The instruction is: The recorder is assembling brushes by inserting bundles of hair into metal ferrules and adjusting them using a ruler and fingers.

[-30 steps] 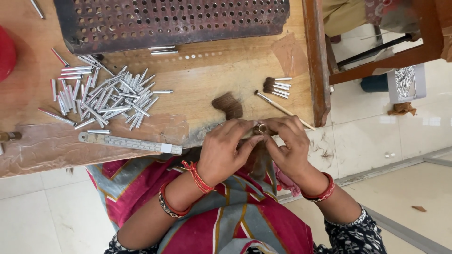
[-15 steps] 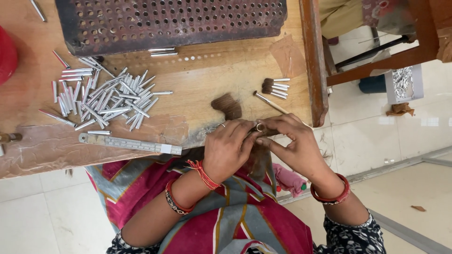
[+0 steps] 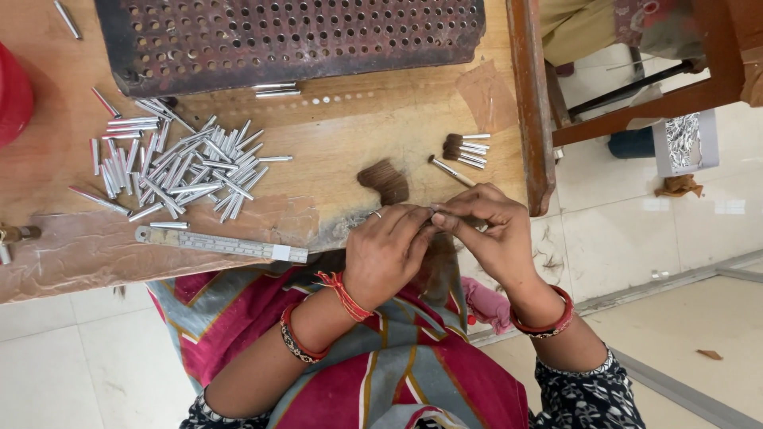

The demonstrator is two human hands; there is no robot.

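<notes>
Both hands pinch a small brush head at the table edge (image 3: pixel 238 274): left hand (image 3: pixel 389 254), right hand (image 3: pixel 485 230). I judge the hair tuft (image 3: pixel 433 213) light, soft, easily splayed; grip the stiff metal ferrule.

1. Whatever the left hand (image 3: pixel 389 254) and right hand (image 3: pixel 485 226) pinch between their fingers (image 3: pixel 445 222) is too small to tell
2. The red round container (image 3: pixel 12 95) and the dark perforated metal tray (image 3: pixel 294 36) are cut off by the picture's edge

Fingers (image 3: pixel 425 225) pinched together over table (image 3: pixel 342 143)
</notes>
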